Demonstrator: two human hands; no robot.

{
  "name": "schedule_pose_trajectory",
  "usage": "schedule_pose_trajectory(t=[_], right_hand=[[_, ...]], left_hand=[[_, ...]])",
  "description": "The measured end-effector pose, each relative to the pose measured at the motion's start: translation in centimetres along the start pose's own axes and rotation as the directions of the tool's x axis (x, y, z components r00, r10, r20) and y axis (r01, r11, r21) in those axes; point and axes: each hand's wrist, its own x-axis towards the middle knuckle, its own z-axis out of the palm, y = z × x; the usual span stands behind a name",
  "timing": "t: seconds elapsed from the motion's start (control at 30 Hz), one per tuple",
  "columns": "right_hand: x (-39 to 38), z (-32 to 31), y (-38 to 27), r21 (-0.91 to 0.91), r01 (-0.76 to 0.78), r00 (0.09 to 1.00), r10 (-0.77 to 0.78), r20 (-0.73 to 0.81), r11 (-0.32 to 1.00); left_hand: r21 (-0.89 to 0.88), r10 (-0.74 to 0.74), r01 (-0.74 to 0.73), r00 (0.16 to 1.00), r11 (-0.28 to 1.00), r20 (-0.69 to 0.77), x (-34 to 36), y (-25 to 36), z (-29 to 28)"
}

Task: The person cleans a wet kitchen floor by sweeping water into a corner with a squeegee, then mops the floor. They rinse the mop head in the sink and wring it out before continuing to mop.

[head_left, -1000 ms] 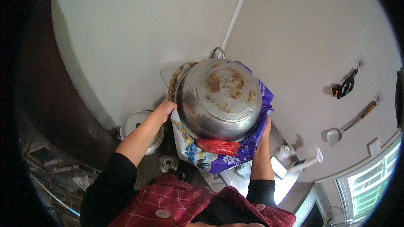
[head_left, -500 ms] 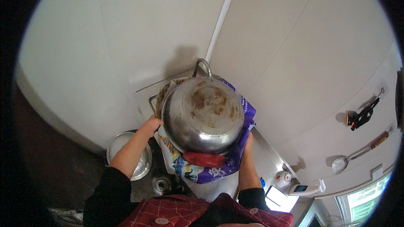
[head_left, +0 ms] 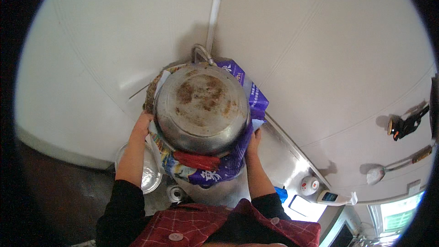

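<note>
Between left hand (head_left: pixel 145 120) and right hand (head_left: pixel 254 142), both clamped on purple bag (head_left: pixel 236 159), sat upturned basin (head_left: pixel 201 105) | apparent holding step | next move likely needed steadiness

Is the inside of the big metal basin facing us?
No, the brown-stained underside of the metal basin faces the camera, with the purple bag behind it.

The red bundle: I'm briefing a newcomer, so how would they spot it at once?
Find the big silver basin, brown-stained, at the picture's centre. Along its lower edge, against a purple bag, lies the red bundle: solid red, unlike the checked red shirt below.
</note>
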Motion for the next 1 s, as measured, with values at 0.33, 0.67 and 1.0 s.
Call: schedule_pose_trajectory(t=[0.33,0.67,1.0], right_hand=[[-3.0,-5.4,-10.1,-0.404,-0.057,0.995,0.02,-0.096,0.913],[-27.7,-16.9,-17.7,-0.726,-0.278,0.939,0.018,-0.344,0.629],[-41.9,-18.5,-18.8,-0.719,0.116,0.991,-0.133,0.034,0.685]], left_hand=[[0.006,-0.157,0.157,0.987,0.988,0.044,8.0,-0.9,-7.8],[-0.243,-0.229,0.242,0.97,0.939,0.078,-0.2,1.0,0.4],[0.619,0.599,-0.321,0.738,0.717,-0.311,-8.5,-2.7,1.4]])
